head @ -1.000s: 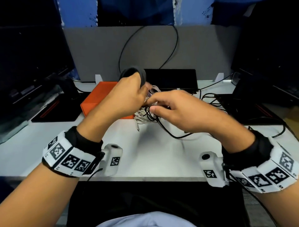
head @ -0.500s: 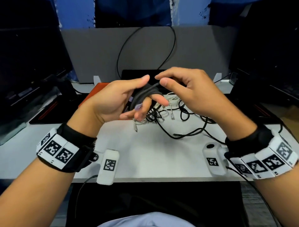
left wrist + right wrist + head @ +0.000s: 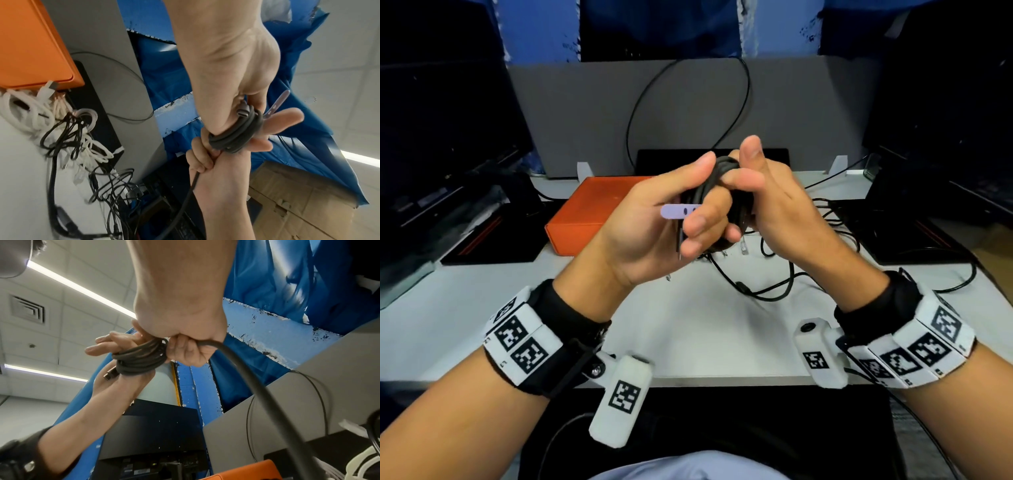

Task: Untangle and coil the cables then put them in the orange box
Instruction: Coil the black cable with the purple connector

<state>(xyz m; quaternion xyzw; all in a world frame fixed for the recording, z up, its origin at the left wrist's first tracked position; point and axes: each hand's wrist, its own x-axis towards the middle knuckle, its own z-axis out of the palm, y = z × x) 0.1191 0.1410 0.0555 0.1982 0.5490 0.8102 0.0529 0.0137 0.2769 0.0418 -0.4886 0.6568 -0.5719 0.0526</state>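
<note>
Holding a coiled black cable (image 3: 717,192) wound around its fingers above the white desk (image 3: 705,329), the left hand (image 3: 654,222) meets the right hand (image 3: 774,205), which grips the cable's trailing length in front of the orange box (image 3: 585,212).

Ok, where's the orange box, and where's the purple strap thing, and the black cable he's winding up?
orange box (image 3: 578,209), head view, on its flat top.
purple strap (image 3: 674,210), head view, on its free end, sticking out past the fingers.
black cable coil (image 3: 236,133), left wrist view, on the loops wound round the left hand's fingers.
</note>
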